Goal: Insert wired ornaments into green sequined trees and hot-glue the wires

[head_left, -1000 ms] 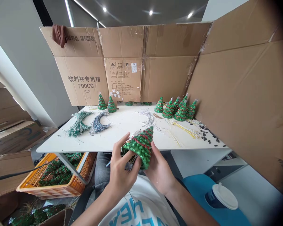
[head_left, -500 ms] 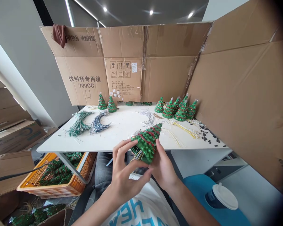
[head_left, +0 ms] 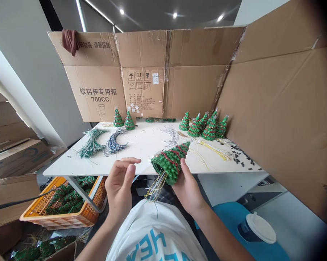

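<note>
My right hand (head_left: 189,186) is closed around the side of a small green Christmas tree ornament (head_left: 170,161) wound with red garland. The tree lies tilted, its tip up to the right and its hollow base facing me and the left. A bundle of thin white and yellow wires (head_left: 156,186) hangs out of that base. Left of the tree, apart from it, my left hand (head_left: 120,185) is raised with thumb and forefinger spread and nothing visible between them.
A bundle of green wires (head_left: 91,143) and one of dark blue wires (head_left: 114,142) lie on the white table (head_left: 141,145). Finished-looking trees (head_left: 209,127) stand at the back right. An orange crate (head_left: 62,219) of green trees sits below left; a lidded cup (head_left: 257,228) rests on a blue stool (head_left: 228,214).
My left hand has let go of the tree's base and moved left, baring the wires. My right hand keeps its hold on the tree, which has hardly moved.
</note>
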A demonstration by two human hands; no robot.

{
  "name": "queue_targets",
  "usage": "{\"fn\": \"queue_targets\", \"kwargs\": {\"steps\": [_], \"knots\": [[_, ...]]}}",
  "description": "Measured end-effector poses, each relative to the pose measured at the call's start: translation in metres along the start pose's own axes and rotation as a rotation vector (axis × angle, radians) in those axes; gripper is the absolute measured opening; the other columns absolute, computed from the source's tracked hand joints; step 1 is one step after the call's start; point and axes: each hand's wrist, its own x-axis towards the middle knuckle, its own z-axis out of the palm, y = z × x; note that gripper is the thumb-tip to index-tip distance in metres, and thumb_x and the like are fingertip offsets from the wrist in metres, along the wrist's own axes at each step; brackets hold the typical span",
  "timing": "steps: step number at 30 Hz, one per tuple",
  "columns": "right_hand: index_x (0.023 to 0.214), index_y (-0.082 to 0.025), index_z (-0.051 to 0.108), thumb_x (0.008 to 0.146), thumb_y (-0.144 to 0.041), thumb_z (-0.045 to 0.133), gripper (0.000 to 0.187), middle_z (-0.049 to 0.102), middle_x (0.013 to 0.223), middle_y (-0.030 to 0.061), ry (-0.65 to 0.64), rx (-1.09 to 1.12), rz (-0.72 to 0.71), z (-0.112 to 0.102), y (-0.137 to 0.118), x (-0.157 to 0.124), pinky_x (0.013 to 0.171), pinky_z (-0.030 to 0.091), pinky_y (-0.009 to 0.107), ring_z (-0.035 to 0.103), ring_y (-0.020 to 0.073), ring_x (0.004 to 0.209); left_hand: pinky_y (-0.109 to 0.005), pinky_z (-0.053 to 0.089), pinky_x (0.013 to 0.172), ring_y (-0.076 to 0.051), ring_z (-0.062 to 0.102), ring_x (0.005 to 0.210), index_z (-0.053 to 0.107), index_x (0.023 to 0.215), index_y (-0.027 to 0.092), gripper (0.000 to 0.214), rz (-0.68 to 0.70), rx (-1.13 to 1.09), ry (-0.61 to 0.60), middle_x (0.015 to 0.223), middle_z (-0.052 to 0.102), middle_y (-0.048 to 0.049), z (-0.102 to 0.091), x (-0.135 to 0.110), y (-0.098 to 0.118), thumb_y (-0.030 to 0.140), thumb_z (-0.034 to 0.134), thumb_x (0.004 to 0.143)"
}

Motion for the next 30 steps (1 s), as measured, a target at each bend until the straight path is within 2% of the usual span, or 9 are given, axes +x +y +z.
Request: {"fn": "queue_targets", "kwargs": {"steps": [4,7,9,11,14,19,22,26,30], "knots": [[0.146,-0.032,0.071,0.1,-0.058,0.074,0.053,0.077,0.147,0.0014,0.01,-0.002,-0.008,-0.003,-0.003,0.002,0.129,0.047,0.053,0.06,0.0288,0.152,-0.032,0.054,0.098,-0.018,0.073,0.096,0.066,0.092,0.023,0.017,-0.138,-0.281,0.013,0.091,0.078,-0.0022,-0.004,0.008,0.007,0.03,0.064,0.107],[0.145,-0.031,0.072,0.101,-0.058,0.074,0.052,0.08,0.143,0.0022,0.027,-0.017,-0.014,-0.004,-0.007,0.003,0.129,0.047,0.053,0.062,0.029,0.15,-0.035,0.057,0.096,-0.021,0.075,0.095,0.059,0.09,0.024,0.024,-0.269,-0.403,-0.161,0.084,0.079,-0.0052,-0.006,0.012,0.014,0.036,0.055,0.11],[0.143,-0.029,0.073,0.1,-0.058,0.074,0.052,0.081,0.141,0.0035,0.039,-0.028,-0.014,-0.003,-0.009,0.004,0.13,0.046,0.053,0.064,0.0295,0.148,-0.035,0.061,0.085,-0.02,0.073,0.073,0.055,0.092,0.026,0.024,-0.402,-0.497,-0.311,0.061,0.064,0.002,-0.007,0.012,0.018,0.037,0.049,0.113],[0.141,-0.027,0.075,0.101,-0.058,0.073,0.051,0.08,0.142,0.0051,0.042,-0.04,-0.016,-0.002,-0.011,0.004,0.13,0.045,0.052,0.064,0.0297,0.147,-0.03,0.057,0.062,-0.015,0.055,0.046,0.052,0.093,0.027,0.024,-0.486,-0.535,-0.429,0.053,0.045,0.0092,-0.007,0.009,0.018,0.039,0.048,0.113],[0.139,-0.027,0.076,0.102,-0.058,0.072,0.049,0.078,0.145,0.0054,0.039,-0.053,-0.023,0.0,-0.013,0.003,0.131,0.043,0.05,0.064,0.0294,0.147,-0.024,0.036,0.046,-0.009,0.03,0.041,0.052,0.092,0.026,0.025,-0.445,-0.312,-0.522,0.061,0.036,0.0108,-0.009,0.003,0.015,0.042,0.055,0.112],[0.138,-0.027,0.077,0.101,-0.059,0.072,0.05,0.079,0.143,0.0059,0.038,-0.062,-0.022,0.002,-0.015,0.002,0.129,0.044,0.049,0.065,0.0305,0.145,-0.027,0.025,0.057,-0.011,0.03,0.059,0.064,0.103,0.023,0.018,-0.184,0.321,-0.577,0.067,0.038,0.0084,-0.007,-0.003,0.01,0.04,0.065,0.109],[0.139,-0.025,0.077,0.102,-0.061,0.069,0.052,0.078,0.145,0.0071,0.018,-0.06,0.023,0.002,-0.015,0.0,0.129,0.043,0.048,0.065,0.0303,0.145,-0.027,0.025,0.057,-0.011,0.029,0.058,0.069,0.118,0.024,0.019,-0.157,0.4,-0.609,0.067,0.032,0.0095,-0.002,-0.005,0.008,0.04,0.064,0.109],[0.141,-0.029,0.075,0.104,-0.06,0.068,0.049,0.078,0.147,0.0023,-0.005,-0.04,0.079,0.003,-0.01,-0.004,0.128,0.045,0.044,0.064,0.0263,0.145,-0.025,0.028,0.055,-0.01,0.036,0.057,0.07,0.127,0.024,0.025,-0.182,0.389,-0.627,0.067,0.045,0.009,0.006,-0.01,0.003,0.039,0.065,0.108],[0.135,-0.03,0.079,0.101,-0.059,0.073,0.046,0.081,0.14,0.0014,-0.034,-0.006,0.133,0.007,-0.004,-0.009,0.122,0.051,0.044,0.067,0.0278,0.142,-0.025,0.029,0.052,-0.009,0.037,0.053,0.068,0.097,0.02,0.023,-0.195,0.397,-0.563,0.059,0.052,0.0078,0.014,-0.016,0.001,0.04,0.062,0.108]]}}
